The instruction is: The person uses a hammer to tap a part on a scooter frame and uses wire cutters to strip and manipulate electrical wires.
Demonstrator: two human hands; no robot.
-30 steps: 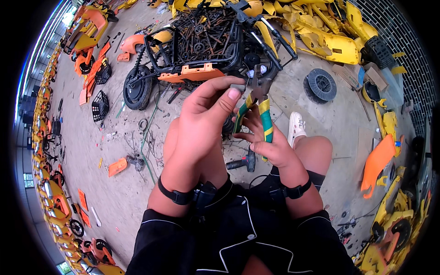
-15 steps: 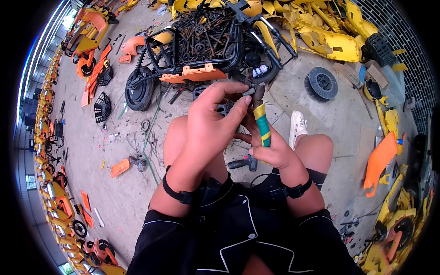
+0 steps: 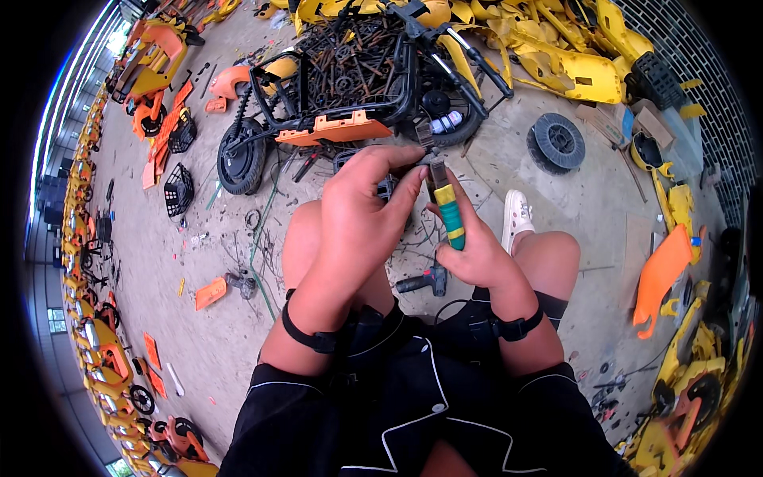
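My right hand [image 3: 478,253] is wrapped around a pair of pliers [image 3: 451,219] whose handle is bound in green and yellow tape. The metal end of the tool points up and away from me, close to the fingertips of my left hand [image 3: 369,191]. Thumb and forefinger of that left hand pinch a small grey metal piece [image 3: 430,157], mostly covered by the fingers; its exact kind cannot be made out. Both hands are raised between my knees, in front of a black scooter frame [image 3: 334,127] heaped with rusty bolts and metal parts [image 3: 350,71].
A cordless drill [image 3: 425,281] lies on the floor below my hands. A wire spool [image 3: 556,143] stands to the right, near a yellow panel pile [image 3: 568,67]. Left are a black basket [image 3: 179,189], a wheel [image 3: 241,157] and an orange piece [image 3: 211,292]. Scooters [image 3: 99,342] line the far left.
The pliers have turned in my right hand, with the handle drawn slightly down and its metal end now showing differently. My left hand keeps its pinch in nearly the same place.
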